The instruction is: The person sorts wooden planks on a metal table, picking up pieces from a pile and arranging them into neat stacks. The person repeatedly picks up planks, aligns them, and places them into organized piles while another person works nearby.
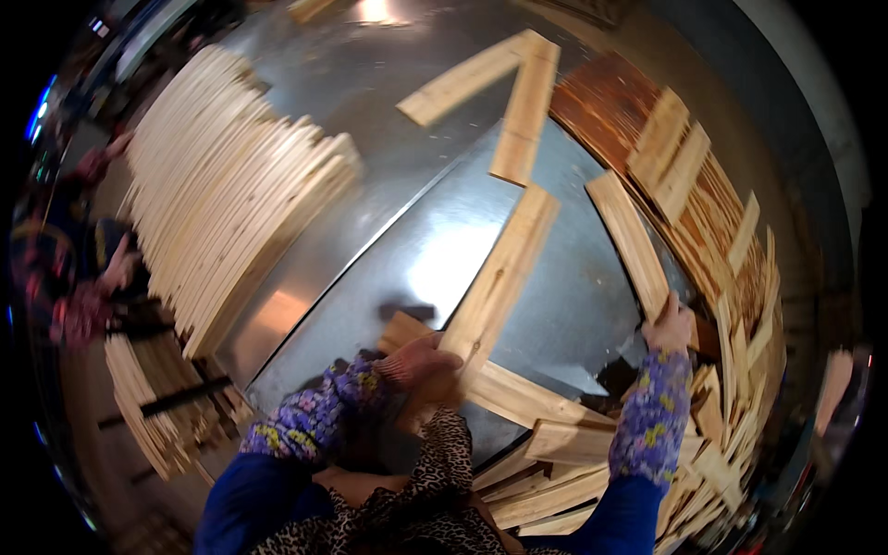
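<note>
My left hand [421, 363] is closed on the near end of a pale wooden board [504, 273] with a small knot, which slants away over the metal table. My right hand [671, 324] grips the near end of another wooden board [629, 239], lying at the table's right side. Beyond the left board, two more boards meet at an angle, one lighter board [467, 79] and one darker board [525, 111]. Close to my body, a board [532, 393] lies crosswise between my forearms. My left fingers are partly hidden behind the board.
A long row of pale boards [231, 176] stands packed at the left. Another person's hands [118, 268] show beyond it. A reddish-brown wooden panel [610, 102] runs along the right, with loose boards on it. A jumbled heap of boards [546, 495] lies at the lower right.
</note>
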### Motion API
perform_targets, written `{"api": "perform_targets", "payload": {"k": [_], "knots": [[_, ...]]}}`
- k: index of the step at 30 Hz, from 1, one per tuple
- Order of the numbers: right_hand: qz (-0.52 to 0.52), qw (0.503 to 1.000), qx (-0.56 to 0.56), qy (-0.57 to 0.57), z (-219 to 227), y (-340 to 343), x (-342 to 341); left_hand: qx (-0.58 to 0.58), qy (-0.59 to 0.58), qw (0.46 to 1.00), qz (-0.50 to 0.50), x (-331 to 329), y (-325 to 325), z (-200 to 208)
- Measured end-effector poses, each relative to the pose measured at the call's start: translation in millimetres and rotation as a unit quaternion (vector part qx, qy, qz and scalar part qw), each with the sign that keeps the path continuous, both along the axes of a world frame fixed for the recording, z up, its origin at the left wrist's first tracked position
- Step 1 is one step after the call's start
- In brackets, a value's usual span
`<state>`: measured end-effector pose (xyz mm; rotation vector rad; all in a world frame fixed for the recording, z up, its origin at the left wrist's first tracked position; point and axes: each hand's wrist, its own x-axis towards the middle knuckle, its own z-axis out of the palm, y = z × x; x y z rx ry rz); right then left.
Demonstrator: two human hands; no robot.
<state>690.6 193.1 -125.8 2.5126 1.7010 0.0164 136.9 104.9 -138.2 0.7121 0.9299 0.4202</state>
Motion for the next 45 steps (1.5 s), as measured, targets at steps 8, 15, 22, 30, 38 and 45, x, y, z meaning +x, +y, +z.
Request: {"api": "perform_targets", "payload": {"k": [8,15,22,30,38,45], "knots": [[0.123,0.846,0.078,0.514,104.8,-52.1,-150.9,0.073,-0.048,0.989,0.121,3.6,-30.1,19.0],[0.219,0.811,-0.029,0.541,43.3,-211.8,-380.3,-0.011,-0.130,0.974,0.187,-27.7,-72.4,34.1],[0.350,0.936,-0.028,0.008,27.1,-215.9,-306.0,0.234,0.513,0.825,0.030,-192.8,-100.1,56.2],[0.235,0.959,-0.129,0.092,41.5,-141.3,-285.9,0.411,0.751,0.509,-0.093,-332.5,-81.4,77.1],[0.394,0.884,-0.122,0.220,-28.8,-13.6,-432.4,0.348,0.890,0.199,-0.217,-372.4,-64.7,-32.8],[0.187,0.906,-0.126,0.359,-115.9,-17.6,-590.7,0.393,0.622,0.677,0.034,-371.9,-97.4,40.0]]}}
